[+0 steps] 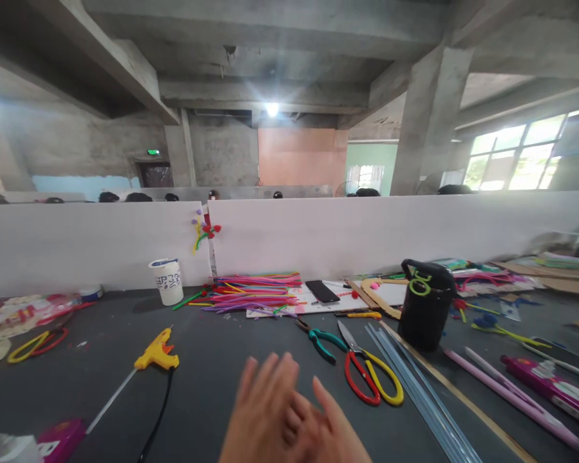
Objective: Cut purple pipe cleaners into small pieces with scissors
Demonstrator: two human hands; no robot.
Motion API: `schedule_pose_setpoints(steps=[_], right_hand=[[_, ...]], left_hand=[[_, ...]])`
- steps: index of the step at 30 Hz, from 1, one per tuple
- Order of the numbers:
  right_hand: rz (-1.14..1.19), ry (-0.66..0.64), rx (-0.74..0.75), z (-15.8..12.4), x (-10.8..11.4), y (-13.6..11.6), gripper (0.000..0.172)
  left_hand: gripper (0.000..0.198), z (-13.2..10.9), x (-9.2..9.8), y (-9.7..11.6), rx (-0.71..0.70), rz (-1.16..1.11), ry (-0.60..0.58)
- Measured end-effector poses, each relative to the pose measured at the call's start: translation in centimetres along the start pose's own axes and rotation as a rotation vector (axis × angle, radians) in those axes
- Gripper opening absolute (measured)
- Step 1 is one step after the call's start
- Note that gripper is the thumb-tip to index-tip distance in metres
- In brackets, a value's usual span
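- Nothing half-made shows near the hands; some craft pieces look finished: red pipe-cleaner flowers point(211, 230) at the gap in the white partition point(309, 235) (whose work they are, I cannot tell).
- What looks unworked is the heap of pink and purple pipe cleaners point(255, 294), lying loose on the far side of the dark tabletop point(207, 386), long axes running mostly left to right.
- The left hand point(266, 406) is held flat, fingers outstretched toward the far side, gripping nothing visible; it overlaps the right hand point(330, 421), whose thumb stands up and whose fingers look bent. Whether anything lies between the palms I cannot tell.
- Just beyond and right of the hands lie the teal-handled pliers point(314, 335), untouched, jaws aimed far and left, handles trailing near and right.
- Right of these, also untouched, rest the scissors point(349, 338), blade tips pointing far and slightly left, red and yellow handle loops toward the near right; their long axis slants accordingly.
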State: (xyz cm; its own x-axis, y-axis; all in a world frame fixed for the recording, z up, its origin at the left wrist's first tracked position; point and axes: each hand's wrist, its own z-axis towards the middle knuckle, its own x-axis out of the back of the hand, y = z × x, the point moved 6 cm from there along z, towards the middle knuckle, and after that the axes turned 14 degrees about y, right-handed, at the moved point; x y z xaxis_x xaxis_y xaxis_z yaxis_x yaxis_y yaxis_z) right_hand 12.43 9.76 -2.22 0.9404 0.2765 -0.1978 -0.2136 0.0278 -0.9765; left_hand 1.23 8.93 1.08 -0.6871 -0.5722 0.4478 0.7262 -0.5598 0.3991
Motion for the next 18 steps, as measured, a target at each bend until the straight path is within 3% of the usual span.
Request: schedule_pose_setpoints(steps=[1, 3, 4, 7, 10, 12, 14, 18], right_hand=[[0.014, -0.004, -0.042, 0.2, 0.3, -0.3, 0.049], [-0.014, 0.032, -0.113, 1.2, 1.1, -0.4, 0.039], [-0.096, 0.073, -0.103, 2.2, 1.7, -0.4, 0.032], [-0.567, 0.203, 0.124, 6.9, 2.5, -0.8, 0.021], [-0.744, 0.193, 0.215, 13.1, 1.6, 0.3, 0.01], [-0.838, 0.192, 0.268, 16.9, 0.4, 1.3, 0.008], [-0.913, 0.183, 0.303, 19.7, -1.1, 2.4, 0.018], [-0.973, 0.106, 0.381, 21.8, -5.0, 4.6, 0.027]], left_hand=[[0.04, 1.3, 0.3, -2.2, 0.166, -0.059, 0.016], [0.031, 2.6, 1.2, -8.0, 0.681, -0.24, 0.24], [0.03, 3.3, 1.1, -9.8, 0.754, -0.274, 0.273], [0.027, 3.9, 0.0, -13.5, 0.826, -0.302, 0.392], [0.024, 2.6, -1.2, -14.9, 0.868, -0.29, 0.49], [0.023, 1.7, -1.7, -15.1, 0.866, -0.302, 0.49], [0.022, 1.4, -1.6, -15.0, 0.847, -0.304, 0.477], [0.023, 1.9, -0.5, -13.8, 0.745, -0.22, 0.484]])
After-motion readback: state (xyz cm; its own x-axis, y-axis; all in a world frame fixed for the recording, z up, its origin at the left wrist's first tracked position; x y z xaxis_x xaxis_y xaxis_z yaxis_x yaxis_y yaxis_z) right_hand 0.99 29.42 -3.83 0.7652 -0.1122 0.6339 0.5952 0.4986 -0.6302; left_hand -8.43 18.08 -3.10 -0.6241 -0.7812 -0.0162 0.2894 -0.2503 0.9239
